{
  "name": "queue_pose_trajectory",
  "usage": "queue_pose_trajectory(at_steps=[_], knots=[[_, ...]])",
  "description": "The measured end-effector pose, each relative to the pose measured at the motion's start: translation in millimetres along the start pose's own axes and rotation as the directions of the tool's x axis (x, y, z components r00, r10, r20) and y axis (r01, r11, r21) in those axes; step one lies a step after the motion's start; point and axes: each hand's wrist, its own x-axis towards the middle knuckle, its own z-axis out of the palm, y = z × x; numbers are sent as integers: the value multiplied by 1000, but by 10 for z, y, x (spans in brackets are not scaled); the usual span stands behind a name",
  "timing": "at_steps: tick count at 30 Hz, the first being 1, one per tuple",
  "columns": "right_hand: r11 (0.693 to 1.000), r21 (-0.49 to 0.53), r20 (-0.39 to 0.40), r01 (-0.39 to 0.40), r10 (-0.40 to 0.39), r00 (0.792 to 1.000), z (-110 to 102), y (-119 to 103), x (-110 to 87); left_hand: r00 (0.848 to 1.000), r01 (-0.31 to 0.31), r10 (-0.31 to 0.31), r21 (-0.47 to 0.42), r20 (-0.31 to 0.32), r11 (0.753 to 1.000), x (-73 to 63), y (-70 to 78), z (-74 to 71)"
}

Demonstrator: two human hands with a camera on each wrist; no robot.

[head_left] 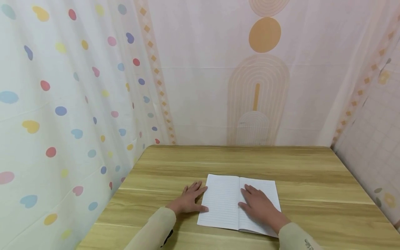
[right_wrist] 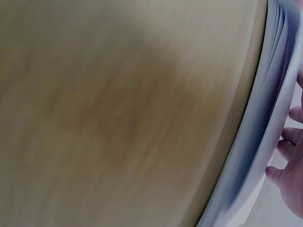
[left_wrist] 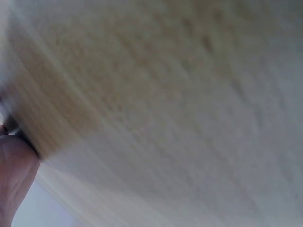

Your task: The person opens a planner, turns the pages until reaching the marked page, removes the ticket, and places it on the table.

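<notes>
- Nearest the camera, at the bottom of the head view: left sleeve (head_left: 153,227), pale, with a dark object (head_left: 167,238) just under the cuff, too small to name; right sleeve (head_left: 297,238), equally pale, with dark lettering (head_left: 308,244).
- Beyond the far edge of the worktop (head_left: 312,184), back curtain (head_left: 200,86) with tan discs and arches; past the left edge, left curtain (head_left: 62,83) with coloured dots and hearts; past the right edge, right curtain (head_left: 375,139) with a faint grid and flowers. Worktop itself in yellowish wood grain, rounded at both far corners.
- About midway between the worktop's left and right edges, well short of the far edge: notebook (head_left: 229,198), spread open on ruled pages, slightly askew. In the right wrist view, leaves bowed and partly separated along one edge.
- Right hand (head_left: 257,205) laid on the right-hand page (head_left: 269,189), fingers extended, thumb tip close by the fold; not clamped on anything. Cannot tell how firmly pressing.
- Left hand (head_left: 189,201) at the notebook's left edge, fingers spread, thumb tip over the margin of the left-hand page (head_left: 218,205); gripping nothing. Well apart from the right hand, with the left-hand page between.
</notes>
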Motion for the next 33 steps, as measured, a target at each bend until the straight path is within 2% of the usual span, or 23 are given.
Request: queue_pose_trajectory(at_steps=[5,9,14,16,20,33], knots=[[999,-28,-51,-44,43,998,-20,262,-51,1000,1,-1,-2,2,1000,-3,3,-8],[992,-48,-48,-120,117,992,-107,442,-91,1000,-5,5,-1,3,1000,-4,18,-26],[966,-32,-14,-256,256,967,-242,669,-149,1000,-9,9,8,0,1000,-10,38,-39],[957,-25,-4,-288,288,958,-273,749,-168,1000,-7,7,6,1,1000,-11,43,-41],[951,-16,22,-309,309,951,-320,825,-187,1000,-5,5,0,4,1000,-9,43,-36],[947,-57,54,-317,320,946,-366,796,-157,1000,1,-1,14,1,1000,-18,32,-19]])
